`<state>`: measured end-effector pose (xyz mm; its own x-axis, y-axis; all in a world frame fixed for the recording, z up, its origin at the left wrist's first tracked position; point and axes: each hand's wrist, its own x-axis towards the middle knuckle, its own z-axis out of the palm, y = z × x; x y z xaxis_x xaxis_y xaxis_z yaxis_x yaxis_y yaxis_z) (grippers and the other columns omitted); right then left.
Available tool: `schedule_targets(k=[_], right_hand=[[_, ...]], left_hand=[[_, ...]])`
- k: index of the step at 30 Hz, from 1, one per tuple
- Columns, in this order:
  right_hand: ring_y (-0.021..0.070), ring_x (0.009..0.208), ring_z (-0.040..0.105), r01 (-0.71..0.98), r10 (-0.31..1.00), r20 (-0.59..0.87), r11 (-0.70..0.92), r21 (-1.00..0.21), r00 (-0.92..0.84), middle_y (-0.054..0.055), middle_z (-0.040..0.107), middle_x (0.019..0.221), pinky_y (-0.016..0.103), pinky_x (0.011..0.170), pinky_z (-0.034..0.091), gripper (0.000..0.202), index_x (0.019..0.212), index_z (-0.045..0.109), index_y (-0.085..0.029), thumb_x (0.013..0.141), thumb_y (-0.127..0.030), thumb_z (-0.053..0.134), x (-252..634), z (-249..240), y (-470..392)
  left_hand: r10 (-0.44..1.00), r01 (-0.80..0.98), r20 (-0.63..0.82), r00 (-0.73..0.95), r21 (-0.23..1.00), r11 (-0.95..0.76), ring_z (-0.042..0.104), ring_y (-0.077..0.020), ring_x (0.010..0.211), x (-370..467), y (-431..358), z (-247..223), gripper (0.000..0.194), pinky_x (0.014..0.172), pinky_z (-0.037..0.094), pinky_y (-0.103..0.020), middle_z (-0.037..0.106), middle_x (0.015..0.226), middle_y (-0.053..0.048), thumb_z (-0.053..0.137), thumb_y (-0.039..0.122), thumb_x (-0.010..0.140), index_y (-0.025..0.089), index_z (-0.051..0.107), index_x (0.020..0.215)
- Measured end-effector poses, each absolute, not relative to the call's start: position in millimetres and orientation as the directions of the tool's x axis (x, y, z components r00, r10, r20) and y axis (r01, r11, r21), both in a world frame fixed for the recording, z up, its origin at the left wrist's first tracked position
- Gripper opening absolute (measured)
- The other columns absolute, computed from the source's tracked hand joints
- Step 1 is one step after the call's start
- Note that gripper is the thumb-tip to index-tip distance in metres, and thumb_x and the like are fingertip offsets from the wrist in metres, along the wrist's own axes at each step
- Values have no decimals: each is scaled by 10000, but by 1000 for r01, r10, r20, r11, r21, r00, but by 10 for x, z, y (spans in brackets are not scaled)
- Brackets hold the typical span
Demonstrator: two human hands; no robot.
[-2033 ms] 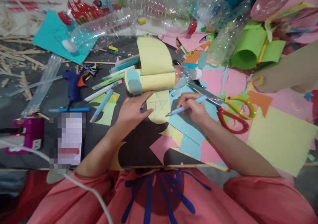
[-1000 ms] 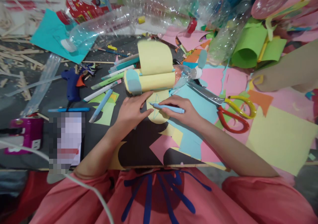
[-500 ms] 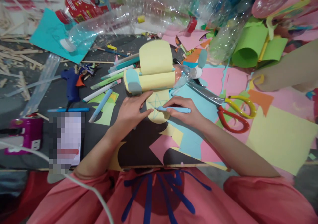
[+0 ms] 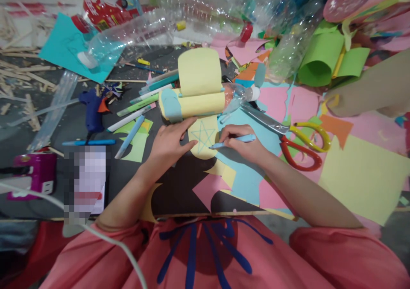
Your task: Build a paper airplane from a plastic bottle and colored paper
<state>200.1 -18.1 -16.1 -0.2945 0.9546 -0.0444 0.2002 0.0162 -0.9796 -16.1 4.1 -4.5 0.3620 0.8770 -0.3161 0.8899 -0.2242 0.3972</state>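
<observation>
My right hand grips a light blue marker, its tip at the lower right of a blue star outline. The star is drawn on a yellow paper flap with a rounded end. This flap extends toward me from a plastic bottle lying on its side and wrapped in yellow paper. A second yellow flap stands up behind the bottle. With thumb and fingers apart, my left hand rests along the flap's left edge and holds no object.
Scissors with red and yellow handles lie right of the bottle, over coloured paper. Several markers, a blue glue gun and a phone are on the left. Clear bottles crowd the back. Another person's arm reaches in at right.
My right hand has shifted slightly right with the marker, whose tip moved right and down, uncovering more of the star. My left hand stays in place.
</observation>
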Motion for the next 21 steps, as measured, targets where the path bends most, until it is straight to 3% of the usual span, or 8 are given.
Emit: schedule_targets(k=[13,19,21], right_hand=[[85,442,339,188,952,-136,-86,-978,-274,-44,457,424,259,466,277,129,461,540,-199,569,-215,473,2065,-129,-161],[116,450,483,-54,982,-134,-142,-988,-132,-18,554,491,263,444,380,138,526,620,-207,608,-242,515,2097,-238,-89],[123,505,545,-49,991,-115,-118,-992,-69,-17,598,562,267,487,442,115,614,656,-211,667,-257,565,2089,-269,-58]], left_hand=[[878,892,-308,366,383,-238,597,-198,838,-167,34,-56,575,830,390,-315,648,873,-9,596,353,867,248,507,1425],[878,896,-307,367,370,-246,598,-199,844,-159,34,-51,582,825,393,-310,662,885,-15,594,349,866,245,504,1432],[876,896,-309,369,367,-248,599,-197,838,-157,36,-46,585,834,395,-311,666,901,-17,593,351,868,250,501,1437]])
